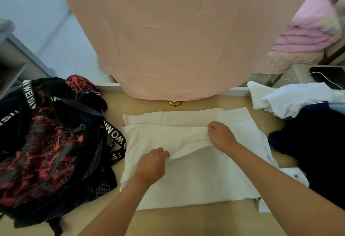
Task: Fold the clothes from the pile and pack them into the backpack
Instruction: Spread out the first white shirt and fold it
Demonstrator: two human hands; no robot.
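A white garment (196,170) lies spread flat on the tan desk (186,220), directly in front of the person. Both hands grip a raised fold of it that runs diagonally across the middle of the cloth. The left hand (152,164) has its fingers curled around the lower left end of that fold, and the right hand (220,135) pinches the upper right end, knuckles up. A second layer of the same white cloth shows as a band along the far edge. To the left, touching the garment's edge, sits the black and red backpack (46,142), its lettered straps trailing toward the cloth. At the right edge of the desk is the pile of clothes (308,120), with crumpled white pieces on top of dark navy fabric. A pink sheet (177,30) hangs down behind the desk, and folded pink bedding (308,36) lies at the upper right.
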